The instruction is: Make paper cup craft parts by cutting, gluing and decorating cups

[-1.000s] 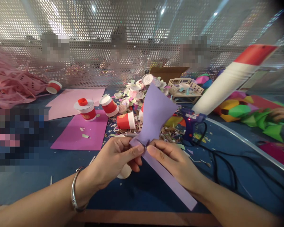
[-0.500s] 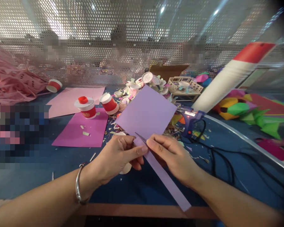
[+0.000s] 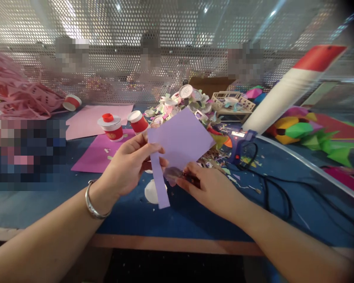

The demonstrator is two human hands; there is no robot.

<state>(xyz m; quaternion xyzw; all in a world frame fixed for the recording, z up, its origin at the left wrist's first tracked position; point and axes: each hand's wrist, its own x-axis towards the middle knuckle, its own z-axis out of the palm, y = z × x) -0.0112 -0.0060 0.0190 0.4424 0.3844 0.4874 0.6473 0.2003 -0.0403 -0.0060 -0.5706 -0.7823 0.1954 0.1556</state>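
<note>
Left hand (image 3: 129,167) grip atop lilac paper's (image 3: 181,141) left corner.

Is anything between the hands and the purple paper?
No, nothing visible. The left hand already pinches the purple paper at its left edge, where a strip hangs down. The right hand touches the paper's bottom edge, holding what looks like small scissors, blurred.

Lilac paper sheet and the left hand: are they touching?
Touching. The head view shows the left hand pinching the lilac paper sheet at its upper left corner, thumb across the front, with the cut strip hanging below.
</note>
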